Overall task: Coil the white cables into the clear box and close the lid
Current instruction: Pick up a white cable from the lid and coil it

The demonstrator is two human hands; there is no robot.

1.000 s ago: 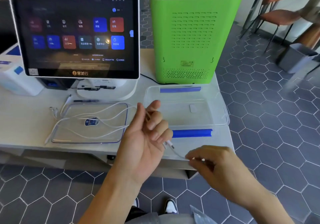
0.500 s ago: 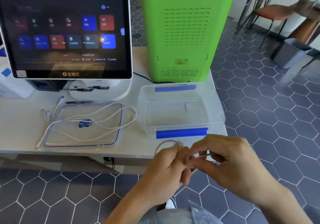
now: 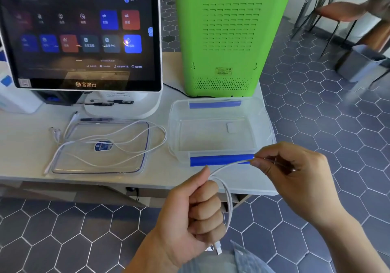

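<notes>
Two hands work one thin white cable (image 3: 229,199) into loops, in front of the table edge.

Head view: the left hand (image 3: 190,215) is fisted around the loops, its plug dangling below; the right hand (image 3: 295,171) pinches the free end taut. If the left fist slackens, the springy loops likely unwind. More loose white cables (image 3: 118,144) lie across the flat clear lid (image 3: 101,148) and may drag it when lifted. The clear rectangular box with blue clips (image 3: 219,131) sits open, holding no cable.
</notes>
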